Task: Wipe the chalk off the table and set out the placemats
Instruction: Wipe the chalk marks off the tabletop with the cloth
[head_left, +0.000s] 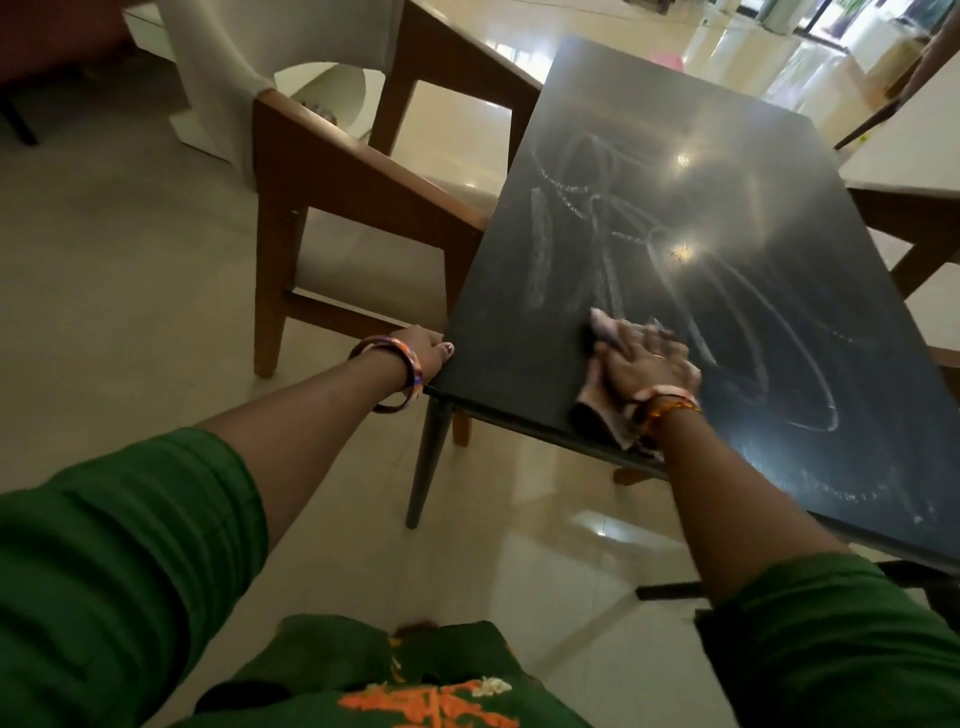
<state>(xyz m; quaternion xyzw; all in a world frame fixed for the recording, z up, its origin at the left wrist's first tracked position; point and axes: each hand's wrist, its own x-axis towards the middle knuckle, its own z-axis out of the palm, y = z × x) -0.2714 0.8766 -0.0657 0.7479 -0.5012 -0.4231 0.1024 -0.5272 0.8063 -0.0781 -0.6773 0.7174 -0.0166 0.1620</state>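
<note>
A dark rectangular table (519, 322) fills the right half of the view, with smeared white chalk marks (613, 234) across its top. My right hand (641, 361) lies flat on a pinkish cloth (605, 330) and presses it onto the table near the front edge. My left hand (428, 353) grips the table's near left corner, thumb on top. No placemats are in view.
A brown wooden chair (332, 171) stands against the table's left side. Another wooden chair (909, 218) with a pale seat sits at the right. A white curved chair (244, 62) is at the back left. Glossy tiled floor (130, 260) lies all round.
</note>
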